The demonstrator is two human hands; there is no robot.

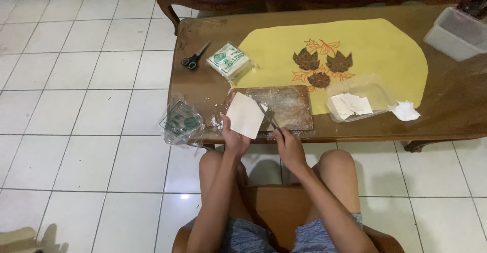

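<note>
Left hand (232,137) gripped a pale square sheet (246,115) by its lower corner, raised over the floured board (289,106) at the table (203,88) edge. Right hand (289,144) clasped a thin knife (269,117), its tip at the sheet. Scissors (195,57) and a packet (230,60) lay beyond.

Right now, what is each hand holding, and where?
Left hand pinches the pale square sheet at its lower corner; right hand grips a thin dark utensil by its handle end.
</note>
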